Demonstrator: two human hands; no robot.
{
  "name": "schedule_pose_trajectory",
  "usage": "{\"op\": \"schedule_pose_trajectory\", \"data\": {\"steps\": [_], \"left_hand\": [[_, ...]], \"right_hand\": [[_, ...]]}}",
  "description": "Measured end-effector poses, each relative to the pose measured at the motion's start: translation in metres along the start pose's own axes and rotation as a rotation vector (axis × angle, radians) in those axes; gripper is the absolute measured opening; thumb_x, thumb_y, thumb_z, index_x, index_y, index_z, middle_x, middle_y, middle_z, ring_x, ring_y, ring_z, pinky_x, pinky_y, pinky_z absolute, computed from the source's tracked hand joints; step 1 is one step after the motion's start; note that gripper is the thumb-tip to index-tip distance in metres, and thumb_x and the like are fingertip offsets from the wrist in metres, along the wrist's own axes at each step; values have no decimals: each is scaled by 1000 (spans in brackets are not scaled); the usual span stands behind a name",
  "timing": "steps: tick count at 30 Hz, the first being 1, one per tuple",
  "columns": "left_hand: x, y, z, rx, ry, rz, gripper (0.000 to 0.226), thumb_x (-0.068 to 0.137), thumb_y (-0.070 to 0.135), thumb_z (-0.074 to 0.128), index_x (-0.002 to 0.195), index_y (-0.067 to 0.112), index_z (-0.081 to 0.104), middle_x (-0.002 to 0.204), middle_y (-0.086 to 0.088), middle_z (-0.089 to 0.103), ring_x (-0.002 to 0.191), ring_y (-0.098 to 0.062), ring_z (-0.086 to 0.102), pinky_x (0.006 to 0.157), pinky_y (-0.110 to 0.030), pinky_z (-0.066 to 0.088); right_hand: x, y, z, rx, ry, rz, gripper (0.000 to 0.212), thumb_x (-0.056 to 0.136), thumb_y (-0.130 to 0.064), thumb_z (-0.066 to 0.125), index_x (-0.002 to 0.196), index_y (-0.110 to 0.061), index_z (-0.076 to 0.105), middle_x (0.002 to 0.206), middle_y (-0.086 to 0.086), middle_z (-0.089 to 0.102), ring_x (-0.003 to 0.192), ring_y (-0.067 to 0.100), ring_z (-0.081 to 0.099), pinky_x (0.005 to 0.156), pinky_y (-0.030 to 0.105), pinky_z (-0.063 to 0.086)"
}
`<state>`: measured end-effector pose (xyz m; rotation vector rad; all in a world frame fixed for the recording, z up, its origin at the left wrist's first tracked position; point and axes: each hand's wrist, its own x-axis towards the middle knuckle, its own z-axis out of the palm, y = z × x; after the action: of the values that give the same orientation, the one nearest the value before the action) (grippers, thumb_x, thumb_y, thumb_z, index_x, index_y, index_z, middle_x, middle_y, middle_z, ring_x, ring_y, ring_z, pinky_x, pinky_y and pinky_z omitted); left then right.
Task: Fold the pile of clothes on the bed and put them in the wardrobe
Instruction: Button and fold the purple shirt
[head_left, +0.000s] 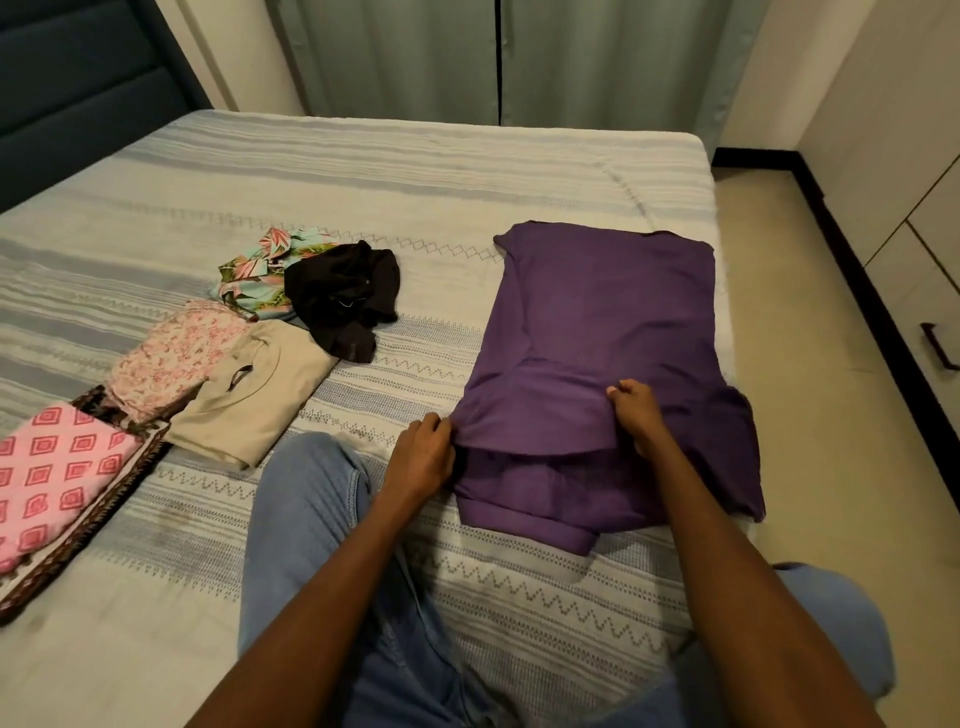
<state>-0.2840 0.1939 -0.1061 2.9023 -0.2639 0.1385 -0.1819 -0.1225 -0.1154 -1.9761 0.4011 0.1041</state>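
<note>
Both hands, left hand (423, 457) and right hand (636, 410), pinch purple shirt (608, 322).

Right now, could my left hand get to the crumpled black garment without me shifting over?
Probably yes: nothing lies between the left hand and the black garment, but it must first let go of the purple shirt.

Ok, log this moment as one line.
step: folding purple garment | left hand: grips edge | right hand: pinches fold | black garment: unfolded
</note>
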Motion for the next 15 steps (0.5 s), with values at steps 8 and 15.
{"op": "schedule_pose_trajectory", "data": {"steps": [8,15], "left_hand": [[-9,5,7,-44,-159,195,46,83,19,70,126,10,54,116,-12,53,96,-30,50,80,-43,47],[-13,3,2,-133,-210,184,25,85,5,61,110,1,63,108,-17,58,94,-34,57,76,-33,46]], "right_hand": [[-7,14,-30,-222,133,14,29,97,-16,54,118,0,67,125,24,64,114,43,58,93,41,45],[-11,26,-35,-285,146,-32,33,101,-24,51,128,-10,63,132,22,60,119,45,55,99,46,44]]}}
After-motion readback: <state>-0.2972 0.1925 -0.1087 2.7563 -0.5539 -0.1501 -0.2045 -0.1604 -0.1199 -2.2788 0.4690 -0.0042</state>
